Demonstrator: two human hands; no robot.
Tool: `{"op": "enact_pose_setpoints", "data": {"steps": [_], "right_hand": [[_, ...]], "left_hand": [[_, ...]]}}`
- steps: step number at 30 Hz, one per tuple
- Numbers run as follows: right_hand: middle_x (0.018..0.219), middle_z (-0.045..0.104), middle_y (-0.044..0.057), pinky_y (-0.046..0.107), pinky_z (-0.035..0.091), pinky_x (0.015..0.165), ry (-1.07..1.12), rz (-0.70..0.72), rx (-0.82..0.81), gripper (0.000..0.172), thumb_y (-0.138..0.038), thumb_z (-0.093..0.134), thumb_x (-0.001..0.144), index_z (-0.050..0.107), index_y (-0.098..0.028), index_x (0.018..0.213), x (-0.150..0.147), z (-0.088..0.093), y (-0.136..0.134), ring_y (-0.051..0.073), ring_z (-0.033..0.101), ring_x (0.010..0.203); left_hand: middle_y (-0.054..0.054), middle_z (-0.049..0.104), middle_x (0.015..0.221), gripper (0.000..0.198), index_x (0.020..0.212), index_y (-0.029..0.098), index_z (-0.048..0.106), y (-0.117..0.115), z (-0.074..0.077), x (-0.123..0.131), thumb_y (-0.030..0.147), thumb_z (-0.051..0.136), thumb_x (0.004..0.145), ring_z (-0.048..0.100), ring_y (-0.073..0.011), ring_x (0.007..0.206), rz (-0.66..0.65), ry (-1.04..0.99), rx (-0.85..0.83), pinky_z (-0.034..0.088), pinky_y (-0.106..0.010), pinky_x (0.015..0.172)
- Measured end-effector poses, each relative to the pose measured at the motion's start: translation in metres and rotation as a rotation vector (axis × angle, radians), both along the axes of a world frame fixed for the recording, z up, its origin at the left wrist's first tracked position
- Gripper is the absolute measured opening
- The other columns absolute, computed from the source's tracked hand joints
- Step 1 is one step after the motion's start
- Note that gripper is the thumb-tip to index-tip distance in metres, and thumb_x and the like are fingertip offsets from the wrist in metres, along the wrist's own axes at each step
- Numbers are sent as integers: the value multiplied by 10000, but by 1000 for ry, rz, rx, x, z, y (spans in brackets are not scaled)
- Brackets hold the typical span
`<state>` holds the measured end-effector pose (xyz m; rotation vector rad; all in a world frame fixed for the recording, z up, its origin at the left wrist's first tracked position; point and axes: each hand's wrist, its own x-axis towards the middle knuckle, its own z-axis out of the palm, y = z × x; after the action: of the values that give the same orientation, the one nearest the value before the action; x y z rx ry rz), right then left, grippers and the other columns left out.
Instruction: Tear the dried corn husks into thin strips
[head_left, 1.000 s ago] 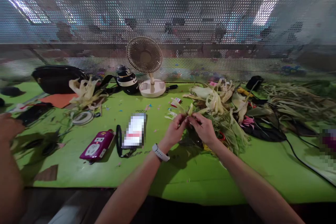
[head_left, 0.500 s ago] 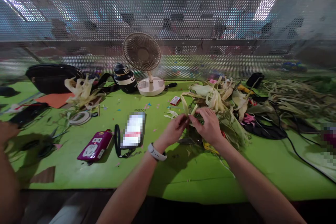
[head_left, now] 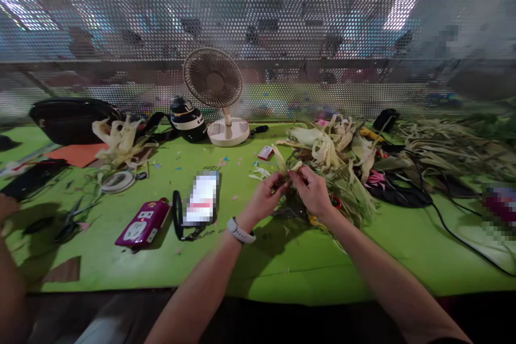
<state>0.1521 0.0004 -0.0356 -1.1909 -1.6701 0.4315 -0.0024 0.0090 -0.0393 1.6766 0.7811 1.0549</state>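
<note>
Both hands meet over the right half of the green table, fingers pinched around a pale corn husk (head_left: pixel 279 158) whose tips stick up above them. My left hand (head_left: pixel 265 196), with a pale band on its wrist, closes on the husk's left side. From the right, my right hand (head_left: pixel 313 192) pinches the same husk, its thumb and fingertips close to the left ones. The fingers hide the husk's lower part. Just behind and to the right lies a heap of dried corn husks (head_left: pixel 326 151). Something red and round (head_left: pixel 336 202) shows beside my right wrist.
A white fan (head_left: pixel 228 132) and a dark bottle (head_left: pixel 188 119) stand at the back by a perforated screen. Left of my arms lie a blurred phone (head_left: pixel 201 199), a purple power strip (head_left: pixel 144 224), scissors (head_left: pixel 72 220) and a tape roll (head_left: pixel 118 181). Another person's arm (head_left: pixel 8 269) is at far left.
The right hand has turned slightly, and its fingers have curled closer around the husk. The whole view has shifted a little, so table items appear further left.
</note>
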Motion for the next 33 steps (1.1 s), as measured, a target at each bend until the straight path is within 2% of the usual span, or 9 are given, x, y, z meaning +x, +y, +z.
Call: {"op": "enact_pose_setpoints", "data": {"steps": [5, 9, 14, 18, 22, 27, 33], "right_hand": [[609, 531, -7, 230, 338, 526, -126, 140, -109, 302, -440, 547, 847, 613, -176, 714, 22, 17, 7, 114, 449, 555], [681, 600, 13, 235, 379, 570, -210, 238, -201, 268, -429, 613, 803, 657, -175, 731, 32, 22, 9, 130, 522, 624], [680, 609, 16, 237, 413, 577, -199, 189, -127, 250, -384, 580, 831, 624, -175, 701, 30, 19, 7, 134, 556, 626], [646, 613, -11, 227, 414, 527, -184, 173, -162, 226, -386, 562, 850, 616, -186, 759, 27, 20, 3, 117, 542, 543], [687, 646, 6, 235, 441, 590, -180, 179, -70, 225, -383, 599, 836, 639, -180, 748, 25, 23, 1, 135, 584, 635], [706, 634, 24, 245, 444, 572, -138, 165, 82, 202, -371, 632, 819, 663, -178, 771, 24, 24, 1, 141, 579, 642], [743, 637, 38, 274, 465, 653, -226, 213, 213, 138, -308, 599, 854, 657, -188, 817, 24, 22, -1, 157, 590, 713]], "left_hand": [[0, 573, 753, 250, 924, 161, 606, 8, 4, -9, 384, 586, 813, 502, -102, 661, 49, -53, -110, 435, -230, 651], [-2, 623, 812, 308, 944, 171, 610, 8, 9, -12, 396, 670, 743, 537, -94, 661, 36, -96, -211, 456, -238, 676], [-23, 655, 867, 340, 909, 157, 610, 7, 9, -9, 403, 716, 699, 603, -116, 758, 50, -184, -267, 476, -260, 755], [-4, 666, 836, 347, 865, 165, 597, 11, 6, -8, 415, 735, 668, 609, -113, 767, 100, -237, -322, 489, -249, 718], [13, 676, 771, 371, 829, 151, 600, 13, 6, -10, 386, 782, 607, 611, -98, 718, 135, -297, -360, 496, -260, 747], [8, 694, 756, 418, 880, 160, 576, 11, 9, -12, 344, 806, 582, 636, -105, 679, 165, -353, -441, 509, -272, 718], [17, 669, 734, 366, 874, 150, 625, 11, 9, -14, 331, 792, 604, 614, -84, 655, 207, -353, -385, 509, -262, 734]]}}
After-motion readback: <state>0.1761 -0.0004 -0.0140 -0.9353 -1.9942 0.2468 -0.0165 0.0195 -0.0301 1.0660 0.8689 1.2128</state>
